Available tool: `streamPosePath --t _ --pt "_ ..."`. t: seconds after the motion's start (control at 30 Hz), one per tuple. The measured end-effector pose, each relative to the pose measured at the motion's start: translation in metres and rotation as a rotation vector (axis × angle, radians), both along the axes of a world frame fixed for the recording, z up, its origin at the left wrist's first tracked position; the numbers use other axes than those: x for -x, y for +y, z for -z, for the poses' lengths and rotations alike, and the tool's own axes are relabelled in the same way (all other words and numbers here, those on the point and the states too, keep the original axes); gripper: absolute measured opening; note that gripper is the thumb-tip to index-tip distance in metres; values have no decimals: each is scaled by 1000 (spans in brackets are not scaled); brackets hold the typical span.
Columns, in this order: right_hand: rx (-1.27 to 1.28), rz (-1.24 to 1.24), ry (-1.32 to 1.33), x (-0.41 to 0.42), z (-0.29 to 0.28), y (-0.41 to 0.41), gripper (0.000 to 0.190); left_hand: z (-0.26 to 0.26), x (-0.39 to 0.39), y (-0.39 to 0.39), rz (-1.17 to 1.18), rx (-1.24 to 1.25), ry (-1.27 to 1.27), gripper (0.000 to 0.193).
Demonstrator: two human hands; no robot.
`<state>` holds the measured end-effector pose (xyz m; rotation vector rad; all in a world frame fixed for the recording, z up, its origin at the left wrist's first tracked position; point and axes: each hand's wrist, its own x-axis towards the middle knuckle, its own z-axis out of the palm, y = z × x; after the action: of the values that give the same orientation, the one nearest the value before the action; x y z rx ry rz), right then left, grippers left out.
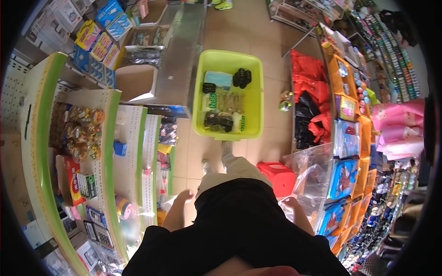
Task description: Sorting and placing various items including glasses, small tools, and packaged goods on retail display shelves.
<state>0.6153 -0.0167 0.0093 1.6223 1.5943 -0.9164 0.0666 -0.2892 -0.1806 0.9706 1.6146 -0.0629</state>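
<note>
My left hand point(185, 196) hangs beside my left hip, next to the shop shelves. Its fingers are partly hidden, and I cannot tell whether they hold anything. My right hand point(291, 204) is low on the other side, close to clear plastic sheeting point(308, 176); its grip is unclear. Before my feet stands a lime-green plastic tub point(259, 103). Inside lie a light-blue packet point(218, 80), black packaged items point(242, 78), clear bagged goods point(231, 102) and a green-and-white packet point(211, 101).
Stepped shelves point(112, 138) with boxed goods and a metal counter point(179, 51) line the left. A red plastic stool point(278, 178) stands by my right leg. Red plastic bags point(309, 67) and orange baskets point(364, 138) border the right. Another person's yellow shoe point(224, 5) shows at the far end.
</note>
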Motion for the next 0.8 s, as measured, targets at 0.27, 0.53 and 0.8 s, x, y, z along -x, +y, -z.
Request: streamPosePath --t 0.27,0.53,0.8 --pt "-288 127 164 74 -45 40 40 12 -15 -42 -92 32 -26 32" --pt "-300 112 206 52 -54 66 37 27 -23 44 -588 -197 95 27" --pt "-125 216 194 -70 27 65 34 -14 -59 87 -504 -139 97 28"
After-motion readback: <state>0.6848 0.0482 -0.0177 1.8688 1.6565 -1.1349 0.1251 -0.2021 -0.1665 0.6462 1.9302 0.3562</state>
